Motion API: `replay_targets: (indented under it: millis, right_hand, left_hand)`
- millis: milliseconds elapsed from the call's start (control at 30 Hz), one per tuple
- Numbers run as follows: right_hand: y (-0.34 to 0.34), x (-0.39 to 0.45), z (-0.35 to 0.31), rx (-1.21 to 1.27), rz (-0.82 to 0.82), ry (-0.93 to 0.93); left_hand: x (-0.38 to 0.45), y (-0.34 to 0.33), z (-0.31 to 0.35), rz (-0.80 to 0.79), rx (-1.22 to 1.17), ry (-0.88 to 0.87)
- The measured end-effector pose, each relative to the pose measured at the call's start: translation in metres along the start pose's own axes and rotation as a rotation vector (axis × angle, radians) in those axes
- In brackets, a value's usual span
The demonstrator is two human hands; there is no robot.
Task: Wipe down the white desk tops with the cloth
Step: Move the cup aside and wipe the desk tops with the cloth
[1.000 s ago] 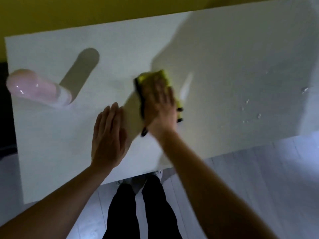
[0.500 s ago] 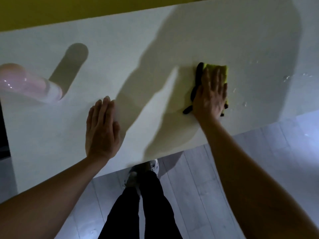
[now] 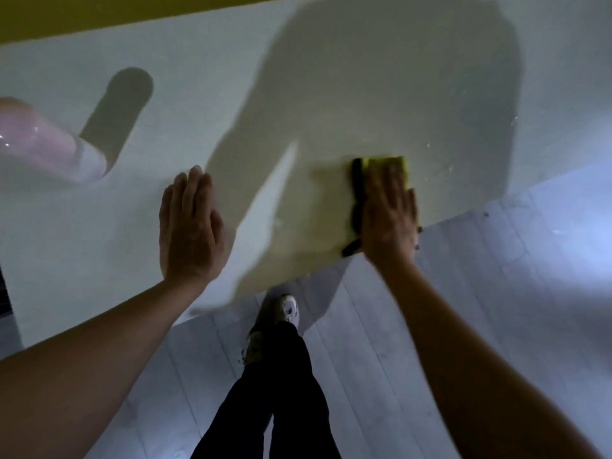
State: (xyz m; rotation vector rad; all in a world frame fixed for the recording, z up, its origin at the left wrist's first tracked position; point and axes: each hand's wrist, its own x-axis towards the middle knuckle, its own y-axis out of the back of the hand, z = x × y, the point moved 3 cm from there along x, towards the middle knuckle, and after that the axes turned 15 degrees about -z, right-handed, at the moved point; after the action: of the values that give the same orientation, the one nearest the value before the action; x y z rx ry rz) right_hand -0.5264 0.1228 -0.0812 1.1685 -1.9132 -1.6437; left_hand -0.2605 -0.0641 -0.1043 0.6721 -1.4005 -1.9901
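My left hand [image 3: 189, 226] lies flat with fingers straight on the white bench [image 3: 205, 104]. My right hand [image 3: 389, 215] presses flat on the yellow cloth [image 3: 384, 164] by the near edge. Farther left stands a pink bottle [image 3: 43, 140].

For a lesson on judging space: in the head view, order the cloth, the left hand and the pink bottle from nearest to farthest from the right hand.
1. Cloth: directly under the right hand.
2. Left hand: flat on the desk, to its left.
3. Pink bottle: far left of the desk.
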Motion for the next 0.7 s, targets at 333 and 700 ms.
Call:
replay_targets:
  millis: [333, 700]
  right_hand:
    - [-0.048, -0.058, -0.135, 0.008, -0.083, 0.147]
    - [0.000, -0.019, 0.002, -0.039, -0.030, 0.046]
  left_hand:
    - [-0.001, 0.001, 0.003, 0.016, -0.020, -0.014]
    - [-0.002, 0.006, 0.010, 0.013, 0.012, 0.028]
